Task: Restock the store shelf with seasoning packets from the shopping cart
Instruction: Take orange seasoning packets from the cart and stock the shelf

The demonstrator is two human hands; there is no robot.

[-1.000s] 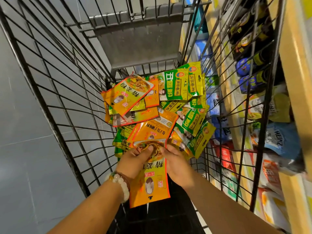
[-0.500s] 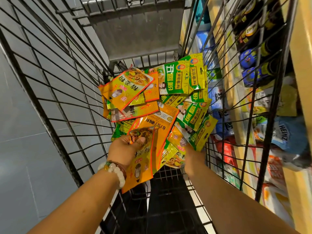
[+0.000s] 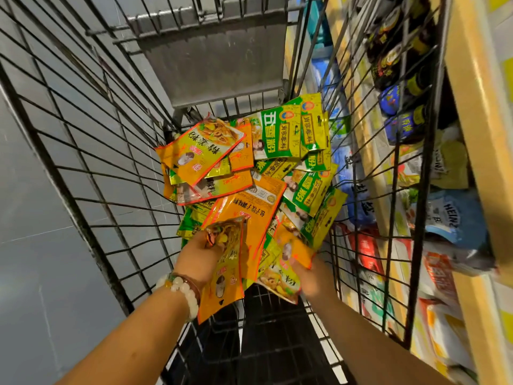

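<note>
A heap of orange and green seasoning packets (image 3: 266,168) fills the far end of the wire shopping cart (image 3: 91,168). My left hand (image 3: 198,258), with a bead bracelet on the wrist, is shut on an orange packet (image 3: 223,276) that hangs down on edge. My right hand (image 3: 312,277) grips another orange packet (image 3: 286,269) at the near right of the heap. Both hands are inside the cart, just in front of the pile.
The store shelf (image 3: 483,151) runs along the right side beyond the cart wall, stocked with dark bottles (image 3: 399,59), a blue Heinz pouch (image 3: 449,218) and red and white bags (image 3: 369,254). Grey tiled floor (image 3: 36,245) lies to the left. The cart's folded grey seat flap (image 3: 213,51) stands at the far end.
My right hand let go of the packet held by both hands, reached into the pile on the right and took hold of a second orange packet. My left hand keeps the first one.
</note>
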